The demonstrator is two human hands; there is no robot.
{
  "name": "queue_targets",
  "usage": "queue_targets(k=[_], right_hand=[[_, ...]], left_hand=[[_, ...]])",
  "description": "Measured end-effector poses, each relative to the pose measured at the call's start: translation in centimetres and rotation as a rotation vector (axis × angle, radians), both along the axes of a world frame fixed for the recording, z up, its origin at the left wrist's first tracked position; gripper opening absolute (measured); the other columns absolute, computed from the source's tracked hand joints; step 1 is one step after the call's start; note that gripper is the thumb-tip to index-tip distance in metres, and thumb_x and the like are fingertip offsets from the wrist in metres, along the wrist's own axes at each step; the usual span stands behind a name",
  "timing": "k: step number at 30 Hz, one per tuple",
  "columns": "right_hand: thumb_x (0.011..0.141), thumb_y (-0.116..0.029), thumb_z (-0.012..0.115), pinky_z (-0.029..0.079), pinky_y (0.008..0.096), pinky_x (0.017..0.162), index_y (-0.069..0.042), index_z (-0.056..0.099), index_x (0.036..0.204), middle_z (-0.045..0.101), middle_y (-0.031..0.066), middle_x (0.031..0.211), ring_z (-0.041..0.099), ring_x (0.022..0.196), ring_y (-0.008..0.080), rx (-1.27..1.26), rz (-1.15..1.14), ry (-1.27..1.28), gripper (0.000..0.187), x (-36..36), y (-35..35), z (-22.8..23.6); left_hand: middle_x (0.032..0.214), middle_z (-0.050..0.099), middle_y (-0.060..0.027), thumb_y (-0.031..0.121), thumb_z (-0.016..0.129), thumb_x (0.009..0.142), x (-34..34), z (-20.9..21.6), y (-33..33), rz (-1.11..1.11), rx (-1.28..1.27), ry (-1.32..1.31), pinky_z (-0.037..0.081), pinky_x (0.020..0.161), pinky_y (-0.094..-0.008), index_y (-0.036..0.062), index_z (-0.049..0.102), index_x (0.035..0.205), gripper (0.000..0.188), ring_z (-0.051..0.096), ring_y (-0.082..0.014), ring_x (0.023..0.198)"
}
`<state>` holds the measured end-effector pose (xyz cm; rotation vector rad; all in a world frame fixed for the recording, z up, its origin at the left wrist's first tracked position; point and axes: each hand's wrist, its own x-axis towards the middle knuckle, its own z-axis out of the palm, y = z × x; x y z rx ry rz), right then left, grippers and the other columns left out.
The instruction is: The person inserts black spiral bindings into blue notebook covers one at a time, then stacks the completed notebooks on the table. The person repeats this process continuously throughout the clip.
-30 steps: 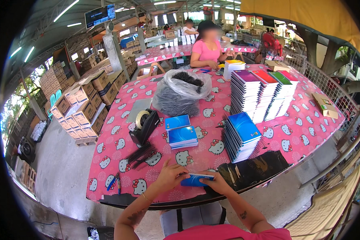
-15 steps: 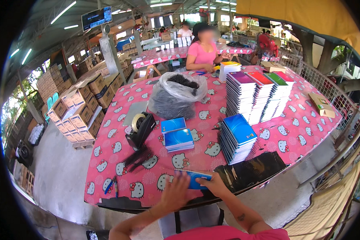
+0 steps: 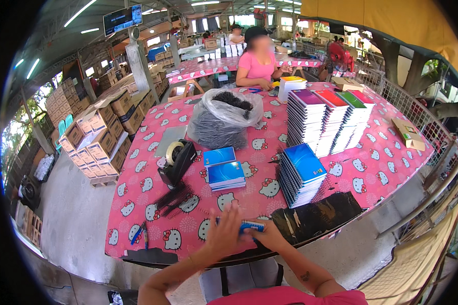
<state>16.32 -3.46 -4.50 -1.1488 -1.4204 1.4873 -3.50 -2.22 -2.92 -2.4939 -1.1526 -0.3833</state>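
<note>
At the table's near edge, my right hand (image 3: 268, 237) grips a small blue notebook (image 3: 253, 225), thumb on top of its cover. My left hand (image 3: 226, 230) is held against the notebook's left side, its fingers stretched out and slightly blurred, hiding that end. Beyond my hands lie two short piles of blue notebooks (image 3: 226, 174) side by side. To the right rises a taller stack of blue spiral notebooks (image 3: 303, 170). Loose black binding coils (image 3: 173, 199) lie left of my hands, near a couple of pens (image 3: 145, 235).
A black tape dispenser (image 3: 178, 165) stands at left, by a clear plastic bag of black coils (image 3: 221, 122). Tall stacks of purple, red and green notebooks (image 3: 305, 122) stand at right. Black patching (image 3: 320, 216) covers the near edge. Across the table sits a person in pink (image 3: 257, 66).
My left hand has slid forward along the notebook's left side, fingers now pointing more upward. The notebook has tilted and shows less of its cover. My right hand keeps its grip.
</note>
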Motion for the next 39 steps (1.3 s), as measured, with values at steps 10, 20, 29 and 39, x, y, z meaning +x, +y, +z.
queue_targets(k=[10, 20, 29, 39], right_hand=[[0.09, -0.001, 0.068, 0.052, 0.031, 0.09, 0.0, 0.063, 0.128, 0.072, 0.0108, 0.114, 0.065, 0.101, 0.0132, 0.392, -0.082, 0.011, 0.039, 1.2, 2.0, -2.2], [0.087, -0.001, 0.067, 0.053, 0.0314, 0.082, 0.0, 0.067, 0.119, 0.073, 0.011, 0.1, 0.065, 0.091, 0.013, 0.231, 0.011, -0.099, 0.033, 1.8, 2.4, -5.3], [0.086, -0.005, 0.071, 0.052, 0.0303, 0.073, 0.001, 0.068, 0.111, 0.072, 0.0095, 0.089, 0.063, 0.081, 0.0095, 0.377, -0.05, -0.108, 0.026, 1.1, 2.9, -4.7], [0.087, -0.011, 0.076, 0.054, 0.0281, 0.08, 0.002, 0.071, 0.114, 0.071, 0.0127, 0.105, 0.066, 0.092, 0.0122, 0.298, -0.082, -0.02, 0.03, 5.3, 1.2, -0.2]], left_hand=[[0.154, 0.038, -0.0225, 0.066, 0.05, 0.091, 1.2, -2.9, -1.6, -0.149, -0.083, -0.091, 0.017, 0.116, -0.0644, -0.0037, 0.043, 0.144, 0.088, 0.031, -0.0367, 0.147], [0.156, 0.034, -0.0227, 0.061, 0.049, 0.094, 2.4, -2.2, -0.5, -0.13, -0.163, -0.115, 0.016, 0.117, -0.0613, -0.0039, 0.039, 0.147, 0.084, 0.028, -0.0367, 0.148], [0.135, 0.058, -0.0157, 0.04, 0.056, 0.098, 2.6, -0.8, 0.3, -0.199, -0.187, -0.34, 0.019, 0.117, -0.0602, 0.0013, 0.054, 0.134, 0.053, 0.052, -0.0323, 0.13], [0.103, 0.069, -0.0007, 0.02, 0.07, 0.089, 2.7, -0.3, 2.3, -0.24, -0.193, -0.475, 0.023, 0.117, -0.0573, 0.0127, 0.068, 0.109, 0.022, 0.064, -0.0201, 0.099]])
